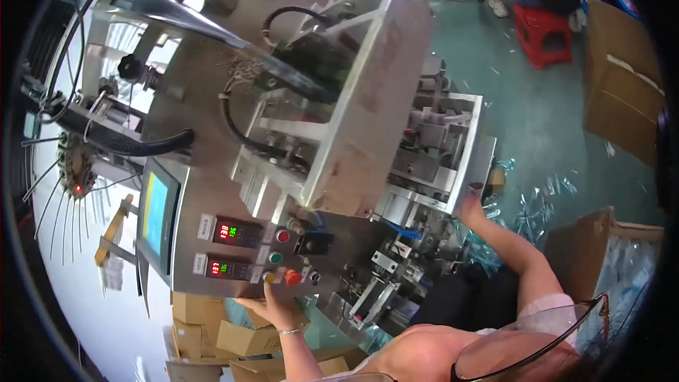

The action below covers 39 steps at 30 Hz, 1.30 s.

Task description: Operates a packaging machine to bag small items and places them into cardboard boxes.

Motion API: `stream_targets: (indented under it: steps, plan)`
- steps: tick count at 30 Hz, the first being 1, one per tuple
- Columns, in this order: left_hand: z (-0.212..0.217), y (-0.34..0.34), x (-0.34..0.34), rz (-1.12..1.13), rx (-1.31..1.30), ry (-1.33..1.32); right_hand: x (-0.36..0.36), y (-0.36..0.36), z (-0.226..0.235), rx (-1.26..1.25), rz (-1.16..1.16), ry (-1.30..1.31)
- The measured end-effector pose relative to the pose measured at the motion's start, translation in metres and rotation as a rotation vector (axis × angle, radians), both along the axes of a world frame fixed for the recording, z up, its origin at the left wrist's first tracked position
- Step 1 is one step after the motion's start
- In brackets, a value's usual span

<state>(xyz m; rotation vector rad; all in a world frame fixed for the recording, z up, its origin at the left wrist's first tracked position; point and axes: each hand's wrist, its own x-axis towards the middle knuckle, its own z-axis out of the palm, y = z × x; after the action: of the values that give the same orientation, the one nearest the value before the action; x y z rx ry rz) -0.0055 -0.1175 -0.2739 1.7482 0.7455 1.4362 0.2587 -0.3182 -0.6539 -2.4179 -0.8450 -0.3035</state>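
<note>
Steel panel [212,205] on the front of a packing machine [318,120] fills my view, and my left hand [272,305] reaches up to its lower edge, fingers pressed together, the fingertips touching a yellowish knob [269,277] in the panel's bottom row. Just beside that knob sits an orange-red button [293,278]; above it I see a green button [275,257] and, higher again, a red button [283,235]. Two small readouts [230,231] with glowing red and green digits sit to the left of the buttons, one above the other, and a blue-lit screen [157,212] hangs at the panel's left edge.

My right hand [470,205] is well apart, raised against the lower corner of the open metal frame [453,148] on the machine's right side; whether its fingers are spread or closed I cannot tell, since the hand is seen end-on. A thin bracelet [290,330] circles my left wrist.

Black hose [134,145] curves across the machine's left flank. Cardboard boxes [212,332] are stacked below the panel, another carton [622,78] stands on the green floor [537,120] to the right, near a red stool [543,34]. Clear plastic wrappers [544,201] lie scattered by the frame.
</note>
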Motion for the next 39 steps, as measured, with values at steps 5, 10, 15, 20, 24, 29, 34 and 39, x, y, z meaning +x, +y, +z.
stream_targets:
  steps: [5,10,15,20,24,29,34,39]
  plan:
    - [-0.001,0.005,0.012,-0.001,0.015,0.032,-0.045,-0.086,-0.077,-0.452,0.208,0.657]
    - [-0.027,0.052,-0.025,0.008,0.219,0.12,-0.025,-0.098,-0.025,-0.313,-0.004,0.916]
    - [-0.029,0.064,-0.016,-0.082,0.31,0.068,0.039,0.012,-0.131,1.272,0.283,0.935]
    - [-0.033,0.066,-0.023,0.001,0.269,0.065,0.016,0.015,-0.024,0.48,0.175,0.613]
    - [-0.033,0.067,-0.031,0.079,0.287,0.097,-0.013,-0.032,-0.038,0.136,0.111,0.244]
    - [-0.03,0.062,-0.022,0.012,0.275,0.123,-0.028,-0.088,-0.066,-0.129,0.121,0.648]
    - [-0.028,0.064,-0.021,0.006,0.272,0.106,-0.017,-0.037,0.012,0.423,0.005,0.383]
    - [-0.034,0.074,-0.023,0.075,0.287,0.142,0.021,0.024,-0.051,0.396,0.045,0.421]
